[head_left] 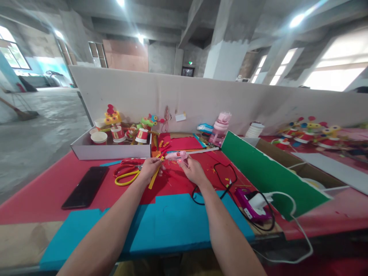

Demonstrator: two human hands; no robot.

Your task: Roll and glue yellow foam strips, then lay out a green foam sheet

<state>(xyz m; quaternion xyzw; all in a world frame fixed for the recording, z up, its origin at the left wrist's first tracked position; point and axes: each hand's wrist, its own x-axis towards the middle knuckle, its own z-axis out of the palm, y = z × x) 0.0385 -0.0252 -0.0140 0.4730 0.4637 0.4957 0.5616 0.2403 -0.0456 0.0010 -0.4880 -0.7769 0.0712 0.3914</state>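
My right hand point(193, 168) is wrapped round a pink hot glue gun point(176, 155), its nozzle pointing left. Closed on a yellow paper strip point(154, 179), my left hand point(151, 169) sits just left of the nozzle. One end of the strip hangs down toward the blue sheet; the other shows by the nozzle tip. Whether the tip touches the paper I cannot tell. Beside my left hand lie scissors point(126, 178) with red and yellow handles. Small paper scraps are scattered around the glue gun on the red table cover.
A black phone point(85, 188) lies at the left. Behind it, a white box point(112, 151) holds paper cups and cup figures. Blue sheets point(175, 222) cover the front edge. A purple power strip point(253, 207) with cables and a green-sided box point(267, 174) stand at the right.
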